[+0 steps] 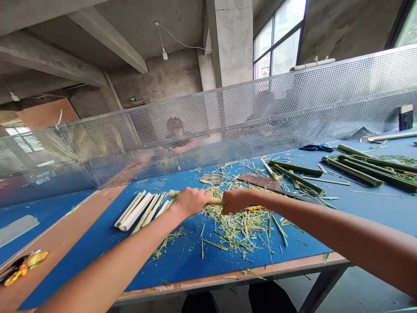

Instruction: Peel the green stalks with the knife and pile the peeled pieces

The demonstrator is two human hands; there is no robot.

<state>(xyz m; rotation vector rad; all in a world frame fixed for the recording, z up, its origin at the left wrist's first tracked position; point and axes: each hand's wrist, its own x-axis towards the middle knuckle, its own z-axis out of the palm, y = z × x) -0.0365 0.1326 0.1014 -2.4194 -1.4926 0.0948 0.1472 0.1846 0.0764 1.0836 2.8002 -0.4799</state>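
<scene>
A blue table (182,265) runs across the view, with a perforated metal screen (208,126) along its far edge and a person (180,145) beyond it. Toward the table's right end lie green stalks (368,167) with their rind on; toward its left, a row of pale stripped stalks (140,213). Green shavings (237,221) litter the middle, near a dark board (260,182). Nothing crowds the left hand (190,202) or right hand (237,201): both curl closed around one stalk (215,200), above the table's middle, its pale end showing past the left hand.
</scene>
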